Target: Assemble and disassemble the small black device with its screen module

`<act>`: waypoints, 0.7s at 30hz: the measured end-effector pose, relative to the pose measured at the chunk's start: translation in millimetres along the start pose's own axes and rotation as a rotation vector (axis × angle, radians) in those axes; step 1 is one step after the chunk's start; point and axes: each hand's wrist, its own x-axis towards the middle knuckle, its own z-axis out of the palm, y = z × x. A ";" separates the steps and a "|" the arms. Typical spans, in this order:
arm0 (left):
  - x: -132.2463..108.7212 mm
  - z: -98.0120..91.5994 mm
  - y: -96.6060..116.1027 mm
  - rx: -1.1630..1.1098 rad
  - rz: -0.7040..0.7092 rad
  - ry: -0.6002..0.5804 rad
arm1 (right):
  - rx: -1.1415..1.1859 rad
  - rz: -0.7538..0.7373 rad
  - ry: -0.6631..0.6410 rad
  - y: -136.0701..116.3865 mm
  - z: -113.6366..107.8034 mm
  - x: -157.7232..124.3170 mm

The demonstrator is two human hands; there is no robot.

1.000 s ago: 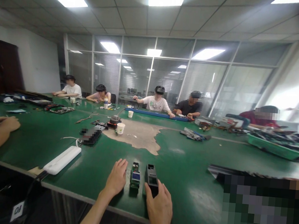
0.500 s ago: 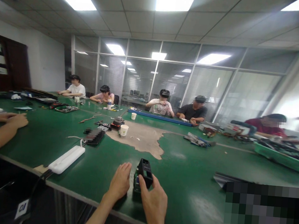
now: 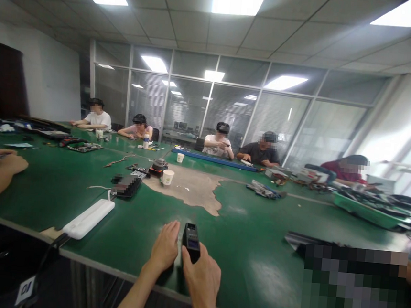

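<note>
Now the right hand (image 3: 199, 280) has one black device (image 3: 191, 240) in its grip; left hand (image 3: 164, 248) rests released.

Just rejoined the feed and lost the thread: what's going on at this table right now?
The person's right hand grips a small black handheld device with a bluish window on its face, near the front edge of the green table. The left hand lies open on the table right beside it. A white power strip sits off to the left, and a paper cup stands farther back. Around the far side other people sit at work.
</note>
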 end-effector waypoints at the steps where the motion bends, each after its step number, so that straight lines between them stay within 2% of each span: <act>1: 0.2 -0.5 0.0 -0.002 -0.006 -0.009 | 0.001 -0.006 0.011 2.2 3.1 -2.8; 5: 0.4 -1.6 0.7 -0.019 -0.020 -0.014 | 0.032 -0.044 0.057 9.9 12.7 -7.2; 10: 1.2 -2.0 1.8 -0.014 -0.020 -0.032 | 0.091 -0.012 0.084 14.0 14.5 -1.8; 16: 1.4 1.7 0.5 0.011 0.003 -0.017 | 0.177 -0.037 0.118 9.5 8.0 1.7; 21: -0.1 5.5 -1.1 0.029 0.024 0.042 | 0.290 -0.045 0.167 7.0 -6.4 13.2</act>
